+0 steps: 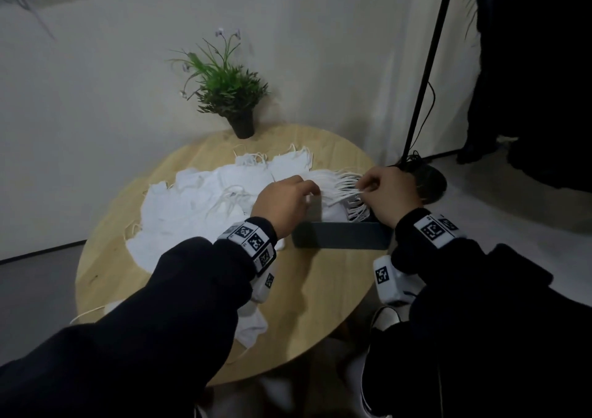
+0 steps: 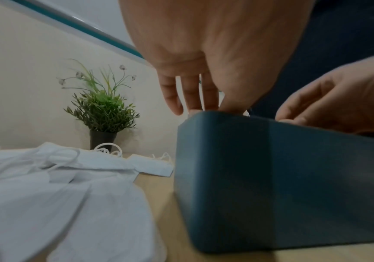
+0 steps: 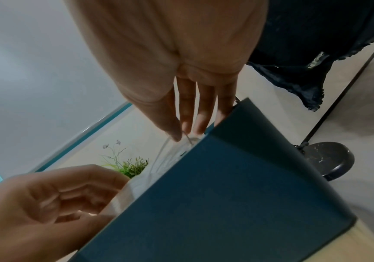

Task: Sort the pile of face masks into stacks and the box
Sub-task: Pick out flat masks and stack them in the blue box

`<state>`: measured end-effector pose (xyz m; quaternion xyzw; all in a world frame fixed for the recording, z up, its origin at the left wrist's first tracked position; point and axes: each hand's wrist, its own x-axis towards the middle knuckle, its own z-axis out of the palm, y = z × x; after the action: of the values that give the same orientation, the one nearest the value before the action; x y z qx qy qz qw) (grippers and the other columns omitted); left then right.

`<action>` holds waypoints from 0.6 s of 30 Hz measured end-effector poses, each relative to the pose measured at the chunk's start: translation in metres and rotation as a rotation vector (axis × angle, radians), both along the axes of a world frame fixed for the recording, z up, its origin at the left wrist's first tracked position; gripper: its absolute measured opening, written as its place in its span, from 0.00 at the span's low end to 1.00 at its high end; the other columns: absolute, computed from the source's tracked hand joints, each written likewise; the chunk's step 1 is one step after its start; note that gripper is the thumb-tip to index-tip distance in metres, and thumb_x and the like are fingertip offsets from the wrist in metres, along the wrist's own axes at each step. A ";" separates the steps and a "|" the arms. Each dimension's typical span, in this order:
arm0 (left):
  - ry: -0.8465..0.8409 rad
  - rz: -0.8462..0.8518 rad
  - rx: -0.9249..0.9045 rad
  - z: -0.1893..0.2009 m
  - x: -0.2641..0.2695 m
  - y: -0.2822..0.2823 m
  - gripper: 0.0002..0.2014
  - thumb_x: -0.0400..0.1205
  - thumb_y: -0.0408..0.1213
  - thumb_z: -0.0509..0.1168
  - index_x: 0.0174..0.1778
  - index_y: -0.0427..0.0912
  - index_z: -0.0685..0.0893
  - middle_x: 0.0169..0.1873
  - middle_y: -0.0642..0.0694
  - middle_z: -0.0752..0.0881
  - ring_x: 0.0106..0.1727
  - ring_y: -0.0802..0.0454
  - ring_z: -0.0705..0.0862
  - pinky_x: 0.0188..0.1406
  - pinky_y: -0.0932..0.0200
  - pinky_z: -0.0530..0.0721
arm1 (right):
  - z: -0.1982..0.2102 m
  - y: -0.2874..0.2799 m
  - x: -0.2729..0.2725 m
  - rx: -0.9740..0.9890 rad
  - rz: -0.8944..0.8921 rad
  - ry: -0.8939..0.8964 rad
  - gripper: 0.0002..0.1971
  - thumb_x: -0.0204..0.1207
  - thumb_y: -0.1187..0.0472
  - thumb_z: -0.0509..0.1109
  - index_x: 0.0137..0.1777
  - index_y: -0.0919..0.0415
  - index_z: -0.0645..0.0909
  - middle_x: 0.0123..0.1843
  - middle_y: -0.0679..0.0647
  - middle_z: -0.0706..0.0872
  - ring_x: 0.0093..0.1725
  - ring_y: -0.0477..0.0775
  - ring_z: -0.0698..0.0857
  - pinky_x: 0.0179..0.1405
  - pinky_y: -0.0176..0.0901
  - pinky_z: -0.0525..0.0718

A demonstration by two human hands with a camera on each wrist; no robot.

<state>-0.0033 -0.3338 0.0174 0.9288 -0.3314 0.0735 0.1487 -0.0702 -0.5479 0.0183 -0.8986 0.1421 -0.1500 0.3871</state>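
A dark blue box (image 1: 339,235) stands on the right side of the round wooden table (image 1: 320,289). A stack of white masks (image 1: 333,206) stands upright inside it, with the ear loops (image 1: 342,182) fanning out over the top. My left hand (image 1: 312,190) grips the stack's left end with curled fingers; in the left wrist view its fingers (image 2: 204,108) reach down behind the box wall (image 2: 271,186). My right hand (image 1: 363,187) pinches the ear loops at the right end; the right wrist view shows one thin loop (image 3: 159,156) under its fingertips (image 3: 186,134). The loose mask pile (image 1: 192,206) lies to the left.
A potted plant (image 1: 230,97) stands at the table's far edge. Two small mask stacks (image 1: 288,161) lie behind the box, and a few masks (image 1: 253,324) lie under my left forearm. A black stand pole (image 1: 426,74) with a round base (image 1: 429,180) is on the floor just right of the table.
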 end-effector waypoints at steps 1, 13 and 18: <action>-0.034 0.007 0.015 -0.002 -0.001 0.002 0.15 0.84 0.35 0.66 0.66 0.51 0.87 0.57 0.47 0.88 0.53 0.41 0.87 0.52 0.47 0.84 | 0.000 0.002 0.001 -0.004 0.001 -0.010 0.11 0.73 0.71 0.74 0.45 0.54 0.90 0.44 0.50 0.90 0.48 0.53 0.87 0.58 0.46 0.87; 0.255 0.534 -0.147 -0.017 0.035 0.163 0.08 0.82 0.42 0.73 0.56 0.52 0.89 0.51 0.52 0.87 0.56 0.48 0.87 0.54 0.55 0.81 | 0.012 0.141 -0.001 0.565 0.401 0.133 0.08 0.83 0.57 0.75 0.48 0.63 0.88 0.41 0.61 0.92 0.38 0.55 0.90 0.32 0.50 0.89; 0.482 0.591 0.006 -0.049 0.022 0.201 0.28 0.74 0.52 0.80 0.68 0.50 0.82 0.57 0.50 0.85 0.56 0.48 0.84 0.56 0.52 0.84 | -0.029 0.196 0.024 0.169 0.458 0.489 0.34 0.79 0.40 0.72 0.77 0.61 0.76 0.70 0.59 0.84 0.64 0.63 0.87 0.58 0.53 0.88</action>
<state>0.0191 -0.1331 -0.0312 0.9754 -0.0051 -0.1084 0.1919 -0.0465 -0.3520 -0.0105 -0.8813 0.0373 0.1728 0.4382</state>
